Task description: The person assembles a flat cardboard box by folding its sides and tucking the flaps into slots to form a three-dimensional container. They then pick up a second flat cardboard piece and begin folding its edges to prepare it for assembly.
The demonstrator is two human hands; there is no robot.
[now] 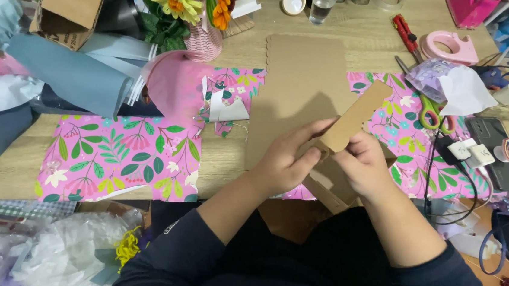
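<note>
Near the middle of the head view, both hands are meeting over the wooden table (373, 37) and working one brown cardboard strip (358, 116). The left hand (283, 165) is coming in from about eight o'clock, its fingers curled and its thumb pressing along the strip's lower end. The right hand (365, 164) is closing from about five o'clock, its fingers bunched and pinching that same lower end from the other side. Whether the fingertips are touching each other behind the card I cannot tell.

The strip's long axis is running from the grip up toward two o'clock, so most of its length is standing free beyond the fingers, and both hands are equally close to it. Behind it a large cardboard sheet (304, 78) is lying flat, reaching toward twelve o'clock, over pink floral paper (116, 157). Green-handled scissors (431, 114) are lying at three o'clock, just beside the strip's far tip, and a pink vase of flowers (201, 41) is standing at eleven o'clock.
</note>
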